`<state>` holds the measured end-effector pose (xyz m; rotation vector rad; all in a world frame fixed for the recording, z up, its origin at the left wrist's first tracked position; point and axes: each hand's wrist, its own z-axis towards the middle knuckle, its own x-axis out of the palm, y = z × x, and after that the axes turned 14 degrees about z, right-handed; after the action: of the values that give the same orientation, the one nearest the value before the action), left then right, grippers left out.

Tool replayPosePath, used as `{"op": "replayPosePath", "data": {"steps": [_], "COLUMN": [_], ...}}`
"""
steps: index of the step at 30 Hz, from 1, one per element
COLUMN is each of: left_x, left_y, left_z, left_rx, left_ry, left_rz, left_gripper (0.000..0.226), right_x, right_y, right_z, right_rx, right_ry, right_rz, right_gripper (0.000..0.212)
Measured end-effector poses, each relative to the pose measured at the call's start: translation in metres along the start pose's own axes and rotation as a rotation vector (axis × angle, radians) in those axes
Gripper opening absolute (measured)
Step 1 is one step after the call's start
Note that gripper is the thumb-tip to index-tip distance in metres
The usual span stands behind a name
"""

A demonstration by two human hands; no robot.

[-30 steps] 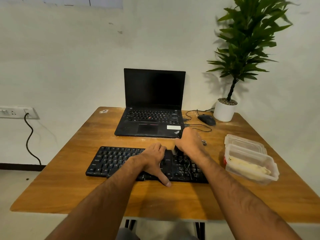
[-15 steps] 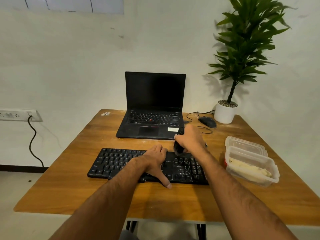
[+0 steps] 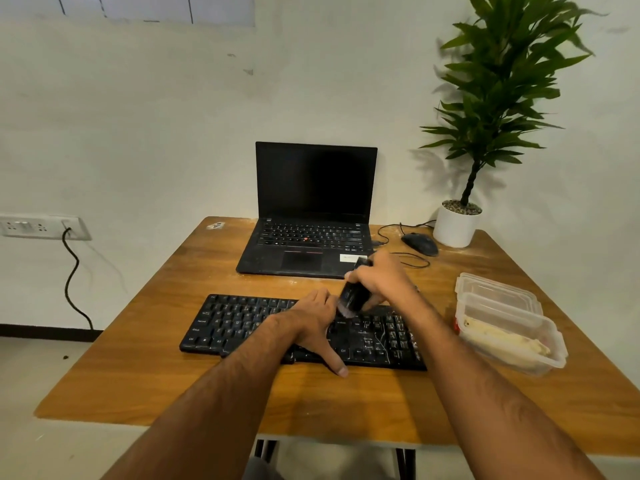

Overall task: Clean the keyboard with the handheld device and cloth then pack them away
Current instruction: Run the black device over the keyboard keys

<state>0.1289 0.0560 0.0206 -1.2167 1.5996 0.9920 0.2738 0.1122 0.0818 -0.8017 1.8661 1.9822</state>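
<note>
Keyboard [image 3: 242, 323] is the reference: black, full-size, lying flat across the middle of the wooden table [image 3: 138, 382], long side parallel to the near edge.

Left hand [image 3: 313, 322] rests on the keyboard's centre, fingers laid over the keys, thumb stretched toward the near edge and tipping past the front rim onto the wood. Not curled round anything; it presses flat.

Right hand [image 3: 379, 280] sits above the keyboard's far edge, right of centre, fingers wrapped round a dark handheld device [image 3: 351, 297]. Device is tilted, lower end with a pale blurred tip down at the keys just beside the left hand's knuckles. Whether the tip touches the keys I cannot tell. The two hands are close together, nearly meeting at the device.

Right of the keyboard: a clear plastic container [image 3: 512, 341] with pale yellowish contents, blurred, maybe the cloth but cannot say. Its lid [image 3: 495, 289] lies just behind it.

Behind the keyboard: open black laptop [image 3: 311, 220], screen dark. Farther right of that, a dark mouse [image 3: 419, 244] with cable looped on the wood, then a white pot holding a tall green plant [image 3: 485, 116] at the back right corner.

Room: pale plastered wall, marked in places. Wall socket plate [image 3: 40, 227] far left of the keyboard, black cord [image 3: 71, 282] hanging from it toward the floor
</note>
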Motion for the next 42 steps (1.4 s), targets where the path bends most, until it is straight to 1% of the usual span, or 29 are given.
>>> {"op": "replayPosePath", "data": {"steps": [2,4,8,9,12,13,15,17,18,19,23,26,28,30,32,33,35,39,40,42], "left_x": [0.001,0.002,0.001,0.0,0.0,0.0,0.0,-0.001,-0.001,0.0,0.001,0.0,0.0,0.0,0.0,-0.001,-0.001,0.002,0.003,0.002], "left_y": [0.0,0.0,0.0,-0.001,-0.001,-0.001,-0.001,-0.002,-0.002,-0.002,-0.001,-0.001,-0.002,-0.001,-0.001,-0.001,-0.001,-0.001,-0.001,-0.001], "left_z": [0.0,0.0,0.0,0.0,-0.001,-0.001,-0.001,0.0,0.001,0.001,0.0,0.0,0.0,0.0,0.0,-0.001,-0.002,0.0,0.0,0.0], "left_rx": [0.004,0.008,0.009,0.01,0.012,0.011,0.01,0.011,0.01,0.008,0.006,0.005,0.007,0.01,0.008,0.006,0.003,0.01,0.013,0.014], "left_ry": [-0.001,-0.001,-0.004,-0.003,0.001,0.001,-0.001,0.002,0.001,0.001,0.0,-0.003,-0.008,-0.003,0.0,0.003,-0.001,-0.021,-0.026,-0.018], "left_rz": [0.002,0.004,0.004,0.009,0.012,0.01,0.007,0.009,0.008,0.005,0.011,0.017,0.018,0.014,0.015,0.015,0.013,-0.011,-0.009,-0.003], "left_gripper": [0.136,0.137,0.136,0.136,0.136,0.136,0.135,0.135,0.135,0.136,0.134,0.133,0.132,0.132,0.134,0.134,0.132,0.132,0.132,0.134], "right_x": [-0.008,-0.013,-0.02,-0.021,-0.023,-0.026,-0.035,-0.04,-0.038,-0.033,-0.014,-0.024,-0.036,-0.038,-0.027,-0.019,-0.007,-0.021,-0.026,-0.027], "right_y": [-0.004,-0.011,-0.017,-0.017,-0.015,-0.014,-0.012,-0.014,-0.016,-0.019,-0.023,-0.012,-0.003,-0.001,-0.006,-0.011,-0.018,-0.011,-0.009,-0.008], "right_z": [-0.002,-0.007,-0.014,-0.016,-0.022,-0.022,-0.018,-0.016,-0.016,-0.018,-0.029,-0.031,-0.028,-0.024,-0.025,-0.027,-0.029,-0.024,-0.022,-0.02], "right_rx": [-0.058,-0.097,-0.044,-0.036,-0.005,0.024,0.055,0.005,-0.032,-0.06,-0.104,0.025,0.119,0.068,-0.02,-0.043,-0.041,0.161,0.169,0.085], "right_ry": [-0.092,-0.141,-0.076,-0.059,0.022,0.055,0.045,-0.071,-0.107,-0.108,-0.007,0.127,0.181,0.11,0.016,-0.002,0.002,0.154,0.154,0.081], "right_rz": [-0.076,-0.168,-0.161,-0.168,-0.257,-0.273,-0.199,-0.117,-0.119,-0.128,-0.235,-0.295,-0.224,-0.125,-0.111,-0.124,-0.151,-0.149,-0.136,-0.1], "right_gripper": [0.015,0.011,0.028,0.026,0.01,0.01,0.012,0.013,0.017,0.02,0.017,0.014,0.018,0.015,0.016,0.016,0.016,0.02,0.021,0.017]}}
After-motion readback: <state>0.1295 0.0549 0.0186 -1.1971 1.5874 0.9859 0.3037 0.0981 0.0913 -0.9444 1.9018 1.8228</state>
